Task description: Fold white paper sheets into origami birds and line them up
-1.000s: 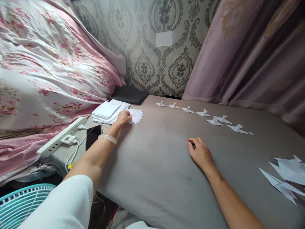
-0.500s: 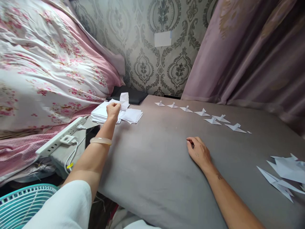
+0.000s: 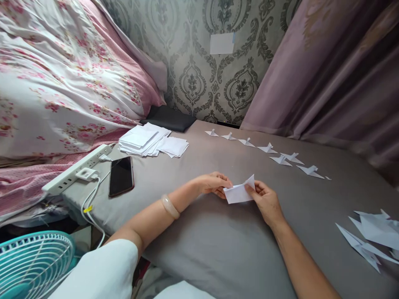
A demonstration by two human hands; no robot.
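Sheet of creased white paper (image 3: 237, 195) has been brought from white paper stacks (image 3: 140, 139) to over gray cloth (image 3: 212, 241); now pinched at opposite ends by left hand (image 3: 214, 183) and right hand (image 3: 266, 202), fingers closed, both occupied.

Paper on the wall (image 3: 221, 44): no writing I can make out from here.
Phone (image 3: 121, 176): dark screen, no brand or numbers I can read.
Power strip (image 3: 72, 172): no lettering legible to me.
Yellow tag (image 3: 88, 209): too small for me to read.
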